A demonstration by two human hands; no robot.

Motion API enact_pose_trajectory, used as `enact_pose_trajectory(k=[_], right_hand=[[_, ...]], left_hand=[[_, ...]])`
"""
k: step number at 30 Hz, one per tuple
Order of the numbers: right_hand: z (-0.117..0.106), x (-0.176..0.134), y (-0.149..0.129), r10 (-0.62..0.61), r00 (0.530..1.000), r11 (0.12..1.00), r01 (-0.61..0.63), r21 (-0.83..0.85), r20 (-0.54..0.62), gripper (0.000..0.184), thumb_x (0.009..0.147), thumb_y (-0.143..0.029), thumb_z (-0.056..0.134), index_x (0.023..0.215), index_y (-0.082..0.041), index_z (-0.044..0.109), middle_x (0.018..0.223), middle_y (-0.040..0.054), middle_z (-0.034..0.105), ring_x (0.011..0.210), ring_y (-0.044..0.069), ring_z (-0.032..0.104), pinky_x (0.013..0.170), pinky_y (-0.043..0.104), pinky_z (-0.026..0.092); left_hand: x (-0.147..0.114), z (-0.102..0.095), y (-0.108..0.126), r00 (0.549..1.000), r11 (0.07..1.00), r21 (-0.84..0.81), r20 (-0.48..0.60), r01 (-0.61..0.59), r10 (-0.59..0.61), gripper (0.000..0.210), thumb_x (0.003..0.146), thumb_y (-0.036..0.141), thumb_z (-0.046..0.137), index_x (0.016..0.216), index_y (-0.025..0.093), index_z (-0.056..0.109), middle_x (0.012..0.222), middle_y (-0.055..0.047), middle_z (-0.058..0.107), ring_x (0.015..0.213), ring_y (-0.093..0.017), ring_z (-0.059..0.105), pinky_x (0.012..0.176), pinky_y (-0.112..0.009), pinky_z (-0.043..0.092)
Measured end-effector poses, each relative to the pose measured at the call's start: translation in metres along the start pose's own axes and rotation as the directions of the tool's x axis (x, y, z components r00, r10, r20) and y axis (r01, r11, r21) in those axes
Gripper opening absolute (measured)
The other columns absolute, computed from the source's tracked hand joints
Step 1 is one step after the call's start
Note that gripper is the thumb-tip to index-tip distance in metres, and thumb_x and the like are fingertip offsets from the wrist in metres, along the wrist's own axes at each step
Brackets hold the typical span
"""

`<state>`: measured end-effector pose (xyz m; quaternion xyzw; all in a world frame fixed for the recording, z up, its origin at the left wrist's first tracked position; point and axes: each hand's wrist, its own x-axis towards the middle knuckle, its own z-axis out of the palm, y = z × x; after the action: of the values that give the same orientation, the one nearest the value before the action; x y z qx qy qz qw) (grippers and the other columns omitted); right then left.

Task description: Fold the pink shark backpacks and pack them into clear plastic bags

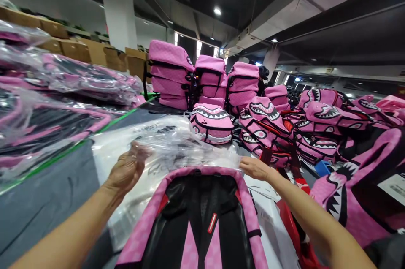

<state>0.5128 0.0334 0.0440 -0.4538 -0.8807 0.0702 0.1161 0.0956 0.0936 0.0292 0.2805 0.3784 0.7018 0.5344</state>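
Note:
A pink and black backpack (215, 201) lies with its strap side up right in front of me, its top end pointing away. Across that top end stretches a clear plastic bag (186, 153). My left hand (128, 167) is closed on the bag's left side, apart from the backpack. At the backpack's upper right corner, my right hand (253, 167) pinches the bag's other side. Under the plastic lies a stack of white printed bags (110, 150).
Bagged pink backpacks (88, 74) are piled at left beyond a green table edge (79, 146). Stacked pink bags (171, 70) rise at the back. Shark-mouth bags (265, 121) crowd the right, one pink bag (341, 193) close to my right arm. Cardboard boxes (76, 51) stand far left.

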Motion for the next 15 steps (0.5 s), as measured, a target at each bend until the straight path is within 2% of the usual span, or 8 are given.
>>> enact_pose_trajectory(k=[1,3,6,9,11,13,15], right_hand=[[0.011,-0.009,0.007,0.001,0.999,0.999,0.000,-0.035,0.040,0.017,0.095,-0.027,0.048,0.082,-0.022,0.058,0.092,0.0068,0.064,0.088,0.020,0.059,0.089,0.033,0.048],[0.034,-0.021,0.018,0.090,0.996,0.996,-0.089,-0.030,0.022,0.022,0.098,-0.024,0.041,0.097,-0.020,0.062,0.103,0.0107,0.067,0.096,0.021,0.062,0.092,0.035,0.049],[0.059,-0.025,0.028,0.242,0.969,0.970,-0.239,0.051,-0.049,0.026,0.098,-0.023,0.042,0.112,-0.019,0.063,0.110,0.0121,0.070,0.101,0.024,0.065,0.094,0.039,0.051],[0.068,-0.026,0.031,0.261,0.964,0.963,-0.256,0.086,-0.045,0.029,0.094,-0.018,0.046,0.117,-0.019,0.065,0.112,0.0103,0.072,0.108,0.024,0.066,0.107,0.046,0.046],[0.070,-0.029,0.029,0.219,0.976,0.971,-0.218,0.094,-0.004,0.032,0.091,-0.016,0.048,0.116,-0.021,0.067,0.114,0.0083,0.074,0.111,0.023,0.066,0.118,0.051,0.033],[0.075,-0.035,0.024,0.179,0.982,0.976,-0.186,0.116,0.064,0.031,0.087,-0.015,0.052,0.109,-0.023,0.070,0.116,0.0061,0.074,0.114,0.023,0.066,0.124,0.052,0.023],[0.084,-0.042,0.016,0.216,0.972,0.961,-0.228,0.155,0.094,0.024,0.081,-0.016,0.059,0.099,-0.024,0.073,0.116,0.0053,0.075,0.114,0.024,0.066,0.123,0.048,0.026]], left_hand=[[-0.001,0.002,-0.001,0.999,1.000,0.011,0.035,0.018,-0.018,0.023,0.098,0.027,0.059,0.078,0.014,0.062,0.068,0.002,0.067,0.067,-0.008,0.062,0.063,-0.014,0.055],[0.001,0.005,-0.005,0.996,0.999,0.036,0.079,0.033,-0.036,0.016,0.098,0.019,0.056,0.085,0.014,0.063,0.073,0.001,0.069,0.073,-0.010,0.064,0.071,-0.017,0.057],[0.012,0.006,-0.018,0.996,0.996,0.086,0.084,-0.010,0.003,0.025,0.102,0.022,0.049,0.077,0.019,0.051,0.062,0.006,0.056,0.061,-0.009,0.054,0.071,-0.020,0.055],[0.025,0.000,-0.029,0.989,0.973,0.227,0.145,-0.036,0.002,0.036,0.102,0.027,0.049,0.067,0.021,0.042,0.052,0.009,0.042,0.052,-0.009,0.040,0.063,-0.019,0.047],[0.029,-0.007,-0.031,0.973,0.930,0.364,0.228,-0.049,-0.038,0.035,0.095,0.022,0.058,0.061,0.020,0.049,0.047,0.008,0.044,0.052,-0.009,0.040,0.064,-0.018,0.044],[0.025,-0.017,-0.032,0.944,0.881,0.469,0.314,-0.062,-0.101,0.026,0.082,0.018,0.067,0.058,0.019,0.058,0.048,0.005,0.055,0.057,-0.011,0.048,0.072,-0.019,0.046],[0.013,-0.028,-0.037,0.943,0.827,0.544,0.329,-0.144,-0.052,0.015,0.069,0.023,0.072,0.057,0.020,0.063,0.054,0.003,0.065,0.062,-0.015,0.057,0.076,-0.023,0.050]])
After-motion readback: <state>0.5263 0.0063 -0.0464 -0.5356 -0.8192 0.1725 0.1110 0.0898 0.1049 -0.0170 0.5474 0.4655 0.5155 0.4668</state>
